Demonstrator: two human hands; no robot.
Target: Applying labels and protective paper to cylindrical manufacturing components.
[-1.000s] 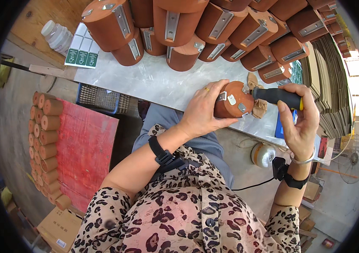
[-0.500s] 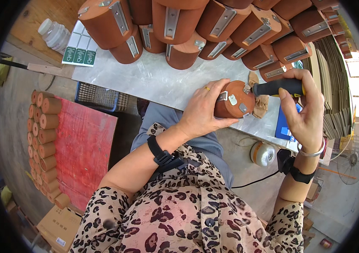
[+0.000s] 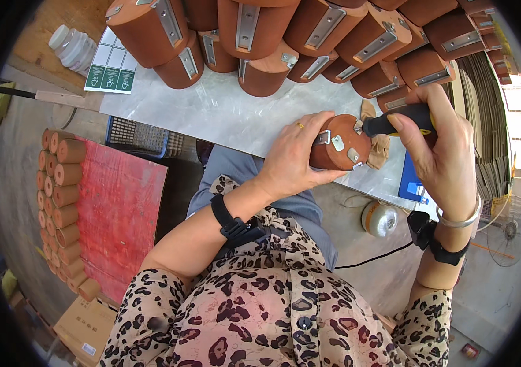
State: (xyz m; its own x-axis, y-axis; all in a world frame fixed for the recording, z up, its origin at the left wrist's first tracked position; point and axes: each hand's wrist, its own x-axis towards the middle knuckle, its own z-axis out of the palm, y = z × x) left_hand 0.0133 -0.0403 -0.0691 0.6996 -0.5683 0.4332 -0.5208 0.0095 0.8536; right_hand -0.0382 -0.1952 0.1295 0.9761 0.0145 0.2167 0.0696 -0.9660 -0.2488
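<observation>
A reddish-brown cylinder (image 3: 338, 158) with several small metal plates on its end face sits at the near edge of the grey worktop (image 3: 223, 110). My left hand (image 3: 291, 150) wraps its left side, thumb along the near side and fingers over the far side. In my right hand (image 3: 450, 156) is a screwdriver (image 3: 404, 120) with a thick black and yellow handle. Its tip end meets the cylinder's right edge, at a small metal fitting; the exact contact is too small to make out. A crumpled brown cloth or paper (image 3: 379, 151) lies just right of the cylinder.
Stacked brown cylinders (image 3: 254, 49) with metal strips line the worktop's far side. A blue object (image 3: 412, 180) lies by my right wrist. Left are a label sheet (image 3: 110, 64), a plastic jar (image 3: 74, 49), a blue crate (image 3: 138, 136) and a red board (image 3: 116, 208) with cylinders stacked along it.
My right hand has turned and shifted slightly, with the screwdriver handle tilting a little more toward me. My left hand still grips the cylinder in nearly the same place.
</observation>
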